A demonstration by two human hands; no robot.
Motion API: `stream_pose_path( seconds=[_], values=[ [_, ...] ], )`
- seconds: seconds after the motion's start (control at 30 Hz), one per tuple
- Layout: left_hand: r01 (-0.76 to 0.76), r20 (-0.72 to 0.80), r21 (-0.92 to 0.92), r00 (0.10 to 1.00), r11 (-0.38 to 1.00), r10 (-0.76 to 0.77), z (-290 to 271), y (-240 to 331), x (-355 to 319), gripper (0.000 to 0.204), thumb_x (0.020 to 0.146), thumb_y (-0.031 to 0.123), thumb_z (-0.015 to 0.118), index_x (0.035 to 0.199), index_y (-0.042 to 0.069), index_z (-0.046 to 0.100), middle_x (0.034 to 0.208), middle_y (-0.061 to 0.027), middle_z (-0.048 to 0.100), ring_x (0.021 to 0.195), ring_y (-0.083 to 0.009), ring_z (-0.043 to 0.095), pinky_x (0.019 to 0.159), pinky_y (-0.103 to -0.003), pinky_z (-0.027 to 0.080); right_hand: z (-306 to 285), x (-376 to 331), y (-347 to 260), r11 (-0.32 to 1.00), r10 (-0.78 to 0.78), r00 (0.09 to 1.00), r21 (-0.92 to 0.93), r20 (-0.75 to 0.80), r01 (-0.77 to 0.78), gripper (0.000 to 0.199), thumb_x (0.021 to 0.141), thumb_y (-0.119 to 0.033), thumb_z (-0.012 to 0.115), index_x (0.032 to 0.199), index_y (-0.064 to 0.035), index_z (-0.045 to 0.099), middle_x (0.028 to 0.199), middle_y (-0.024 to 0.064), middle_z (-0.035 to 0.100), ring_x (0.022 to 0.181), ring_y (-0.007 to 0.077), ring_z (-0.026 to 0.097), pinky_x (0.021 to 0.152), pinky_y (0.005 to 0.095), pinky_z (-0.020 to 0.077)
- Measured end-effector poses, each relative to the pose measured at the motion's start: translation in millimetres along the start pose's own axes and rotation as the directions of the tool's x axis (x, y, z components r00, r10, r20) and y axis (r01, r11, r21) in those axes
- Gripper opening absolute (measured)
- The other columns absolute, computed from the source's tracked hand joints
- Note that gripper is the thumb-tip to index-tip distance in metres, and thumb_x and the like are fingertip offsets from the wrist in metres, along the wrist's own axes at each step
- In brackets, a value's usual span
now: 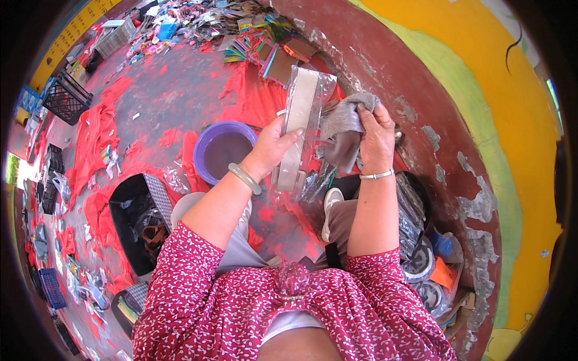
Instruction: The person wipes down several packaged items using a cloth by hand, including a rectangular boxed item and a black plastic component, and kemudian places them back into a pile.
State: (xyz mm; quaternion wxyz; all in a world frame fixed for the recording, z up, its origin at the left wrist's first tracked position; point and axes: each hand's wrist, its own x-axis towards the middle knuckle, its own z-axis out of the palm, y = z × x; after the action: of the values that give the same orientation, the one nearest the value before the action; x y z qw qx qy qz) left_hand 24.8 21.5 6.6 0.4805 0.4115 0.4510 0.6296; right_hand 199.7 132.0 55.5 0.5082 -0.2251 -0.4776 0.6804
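Gripping a long flat beige item in a clear plastic sleeve (299,105) at 12 o'clock, left hand (271,144) is closed on its edge, thumb across the front. Right hand (377,135) pinches a soft grey cloth (348,120) at 1 to 2 o'clock, lower end hanging; cloth-to-sleeve contact unclear. Progress, judged: both pieces in hand, probably partway through a wipe; item not yet set down, how much is clean can't tell. Round purple plastic basin (197,155) of murky liquid at 10 o'clock, near left forearm. Open black bin (123,216) between 8 and 9. Heaped multicoloured packages (192,27) on floor, 11 o'clock, well apart.
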Motion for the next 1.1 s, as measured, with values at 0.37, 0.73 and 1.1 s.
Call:
stream_pose_path(
  seconds=[0.37,0.73,1.1],
  values=[
    [0.103,0.189,-0.07,0.978,0.992,-0.089,17.1,-3.1,-5.2,0.031,0.088,0.005,0.05,0.118,0.003,0.044,0.101,-0.0042,0.057,0.09,-0.0136,0.057,0.077,-0.029,0.049,16.4,3.1,32.0,0.427,-0.256,0.883,-0.774,0.394,0.469,0.028,0.088,-0.014,0.049,0.112,0.0015,0.051,0.115,0.0164,0.052,0.111,0.0259,0.046,0.095,0.0315,0.0349],
    [0.062,-0.097,-0.269,0.991,0.961,-0.092,-23.8,23.3,6.1,0.03,0.085,0.002,0.052,0.115,0.005,0.05,0.102,-0.0051,0.058,0.091,-0.016,0.058,0.08,-0.032,0.048,50.7,-19.2,50.9,0.573,-0.271,0.766,-0.542,0.583,0.615,0.016,0.079,0.0,0.053,0.094,0.0029,0.058,0.095,0.0169,0.057,0.09,0.0297,0.056,0.079,0.0335,0.045],
    [0.228,0.043,-0.346,0.973,0.91,-0.228,-36.1,28.6,7.8,0.031,0.084,0.009,0.055,0.114,0.005,0.051,0.093,-0.007,0.06,0.079,-0.0175,0.061,0.067,-0.033,0.052,19.2,-2.4,-4.6,0.999,0.04,0.991,0.003,-0.13,-0.04,0.02,0.087,-0.006,0.051,0.105,-0.0066,0.059,0.088,0.0007,0.062,0.072,0.007,0.057,0.063,0.0222,0.0465]
  ],
)
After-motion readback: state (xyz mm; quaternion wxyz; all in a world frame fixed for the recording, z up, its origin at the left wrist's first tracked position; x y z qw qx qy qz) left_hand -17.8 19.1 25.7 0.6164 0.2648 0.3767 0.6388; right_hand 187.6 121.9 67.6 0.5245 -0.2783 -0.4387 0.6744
